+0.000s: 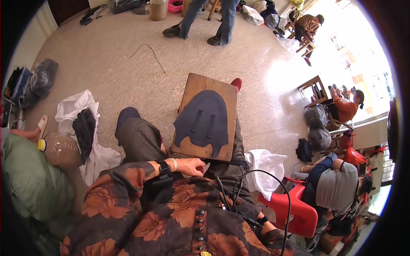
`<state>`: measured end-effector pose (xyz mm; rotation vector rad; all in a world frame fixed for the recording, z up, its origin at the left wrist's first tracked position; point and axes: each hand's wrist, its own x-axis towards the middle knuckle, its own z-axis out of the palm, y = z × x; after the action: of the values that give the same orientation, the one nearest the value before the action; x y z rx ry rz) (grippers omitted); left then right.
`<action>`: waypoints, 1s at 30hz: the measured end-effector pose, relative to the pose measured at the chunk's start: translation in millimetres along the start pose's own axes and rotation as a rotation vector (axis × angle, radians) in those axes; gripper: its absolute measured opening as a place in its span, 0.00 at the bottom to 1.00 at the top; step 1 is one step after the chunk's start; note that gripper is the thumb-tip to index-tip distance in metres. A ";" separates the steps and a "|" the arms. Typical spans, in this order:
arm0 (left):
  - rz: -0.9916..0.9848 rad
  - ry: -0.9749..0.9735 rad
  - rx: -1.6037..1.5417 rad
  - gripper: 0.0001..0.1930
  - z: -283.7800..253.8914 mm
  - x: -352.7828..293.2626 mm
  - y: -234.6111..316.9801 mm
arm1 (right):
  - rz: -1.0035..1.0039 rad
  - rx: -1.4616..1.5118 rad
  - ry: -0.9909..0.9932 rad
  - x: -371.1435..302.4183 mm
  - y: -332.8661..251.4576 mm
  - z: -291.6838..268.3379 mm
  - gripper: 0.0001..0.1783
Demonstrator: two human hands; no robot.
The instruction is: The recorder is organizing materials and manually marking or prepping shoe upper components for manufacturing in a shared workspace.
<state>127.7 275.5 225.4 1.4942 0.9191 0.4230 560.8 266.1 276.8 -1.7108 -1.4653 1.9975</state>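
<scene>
A wooden board point(184, 147) rests across my lap, tilted a little. On it lies a flat dark blue piece of material point(203, 121), rounded at its far end, ragged at its near end, with two narrow dark strips on it. My left hand point(191, 167) is just below the board's near edge, fingers curled in; what they hold, if anything, is hidden. Dark strands point(240, 161) hang by the board's near right corner. Of my right hand point(269, 228) only a little skin shows past a black wristband, low on the right; its fingers are hidden.
A black cable point(288, 200) loops up on my right, before a red plastic chair point(299, 215) and a white cloth point(267, 168). White cloth point(77, 102), a jug point(62, 149) and a green bag point(36, 179) are leftward. Several people sit rightward; someone point(228, 21) stands ahead.
</scene>
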 end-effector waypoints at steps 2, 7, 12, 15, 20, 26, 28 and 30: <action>-0.012 0.038 -0.010 0.17 -2.0 -12.1 -4.1 | 0.037 -0.021 -0.037 -4.3 7.0 -13.6 0.03; -0.046 0.163 -0.023 0.18 1.1 -39.0 -17.9 | 0.113 -0.069 -0.130 -11.7 24.2 -53.0 0.03; -0.099 0.228 0.008 0.17 3.3 -58.5 -16.9 | 0.187 -0.107 -0.218 -28.7 52.5 -96.2 0.03; -0.129 0.204 0.037 0.17 2.9 -59.0 -16.6 | 0.247 -0.123 -0.251 -26.9 57.6 -107.1 0.03; -0.128 0.258 0.048 0.16 0.7 -55.5 -10.7 | 0.345 -0.111 -0.277 -26.4 57.9 -89.7 0.03; -0.185 0.229 0.118 0.17 0.1 -58.2 2.2 | 0.296 -0.421 -0.362 -26.1 -56.0 -105.4 0.05; -0.172 0.249 0.143 0.16 -0.4 -58.2 8.6 | 0.038 -0.528 -0.107 -7.1 -67.7 -130.0 0.06; -0.134 0.325 0.182 0.13 -2.1 -60.7 22.9 | -0.213 -0.513 0.206 23.8 -110.9 -129.2 0.09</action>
<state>95.6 233.5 263.2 1.5423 1.3363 0.5032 606.3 412.4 354.8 -1.7648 -2.1009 1.3678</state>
